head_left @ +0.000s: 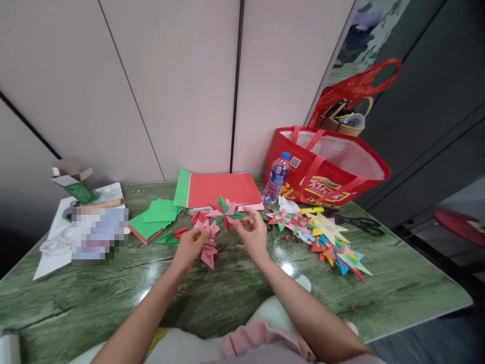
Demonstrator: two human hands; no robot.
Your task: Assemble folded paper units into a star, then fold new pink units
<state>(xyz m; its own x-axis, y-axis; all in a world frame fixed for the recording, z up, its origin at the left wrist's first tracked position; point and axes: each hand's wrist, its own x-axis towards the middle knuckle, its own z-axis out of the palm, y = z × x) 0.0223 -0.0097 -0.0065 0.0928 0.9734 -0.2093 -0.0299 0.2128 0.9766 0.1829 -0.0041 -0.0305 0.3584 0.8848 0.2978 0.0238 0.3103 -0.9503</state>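
My right hand (253, 233) pinches the right side of a folded paper star (226, 213) with pink, red and green points, held above the table. My left hand (194, 244) is to the lower left of the star, its fingers closed at a pink folded paper piece, partly hidden by them. Around that hand lie more pink folded pieces (207, 259). A red and a green folded piece (168, 238) rest to its left. Several finished paper stars (329, 237), some multicoloured, are piled to the right of my right hand.
Green paper squares (161, 211) and red sheets (225, 189) lie at the back. A water bottle (278, 177) stands before a red shopping bag (329, 167). Black scissors (366, 224) lie at right. A white board (56, 253) with a small green box (79, 191) is at left.
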